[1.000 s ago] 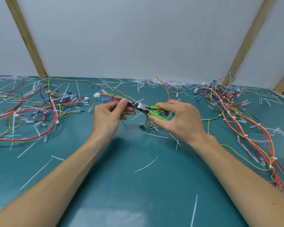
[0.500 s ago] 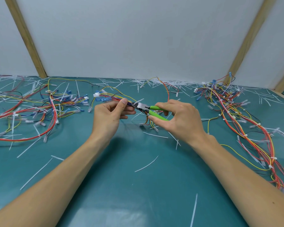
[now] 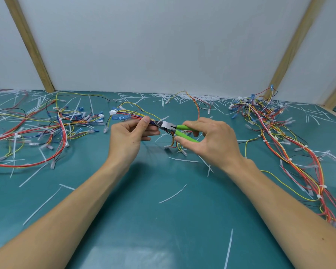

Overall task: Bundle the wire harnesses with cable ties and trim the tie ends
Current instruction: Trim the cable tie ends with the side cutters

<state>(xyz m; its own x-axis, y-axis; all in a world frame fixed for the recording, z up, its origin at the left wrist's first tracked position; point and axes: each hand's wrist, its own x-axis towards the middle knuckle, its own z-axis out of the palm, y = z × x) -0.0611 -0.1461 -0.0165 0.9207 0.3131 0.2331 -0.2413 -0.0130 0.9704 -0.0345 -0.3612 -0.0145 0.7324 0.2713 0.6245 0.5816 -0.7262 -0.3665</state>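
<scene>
My left hand [image 3: 129,134] pinches a wire harness [image 3: 128,115] of red, yellow, blue and black wires, held above the green mat [image 3: 144,220] at the centre. My right hand [image 3: 211,140] grips green-handled cutters [image 3: 180,131], their jaws against the harness just right of my left thumb. More of the harness hangs below the cutters. The cable tie at the jaws is too small to make out.
A tangle of tied harnesses [image 3: 37,129] lies at the left, another pile [image 3: 279,136] runs down the right side. Cut white tie ends [image 3: 173,193] are scattered over the mat. A white wall with wooden battens [image 3: 29,43] closes the back.
</scene>
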